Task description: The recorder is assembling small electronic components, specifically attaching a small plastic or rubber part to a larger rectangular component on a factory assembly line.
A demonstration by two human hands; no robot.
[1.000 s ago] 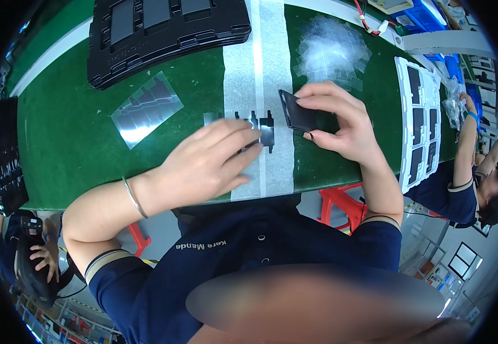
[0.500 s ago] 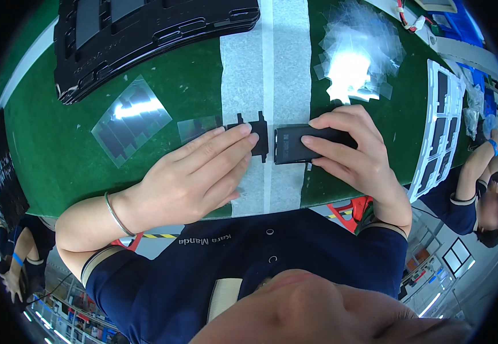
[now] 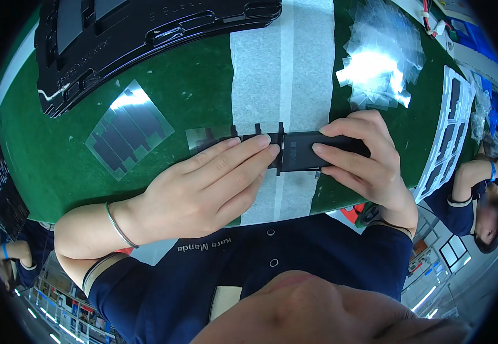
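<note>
My right hand (image 3: 369, 160) grips a flat black phone battery (image 3: 302, 152) between thumb and fingers, on the pale strip and the green mat right of it. The battery's left end meets the edge of a black adhesive piece (image 3: 280, 131) with narrow tabs, on a clear film (image 3: 200, 137). Outstretched, the fingers of my left hand (image 3: 203, 189) lie flat over this piece and the film, hiding most of them. I cannot tell whether the battery's end lies on the piece or only against it.
Left lies a clear sheet with dark strips (image 3: 128, 135). Stacked black trays (image 3: 163, 34) stand at the far left, a pile of clear films (image 3: 378, 63) at the far right. A white tray with black pieces (image 3: 447, 137) sits at the right edge. Co-workers (image 3: 467, 195) are at both sides.
The gap between the battery and the black piece has closed: my right hand has brought the battery left against it. My left hand stays flat on the piece. The whole view has shifted slightly.
</note>
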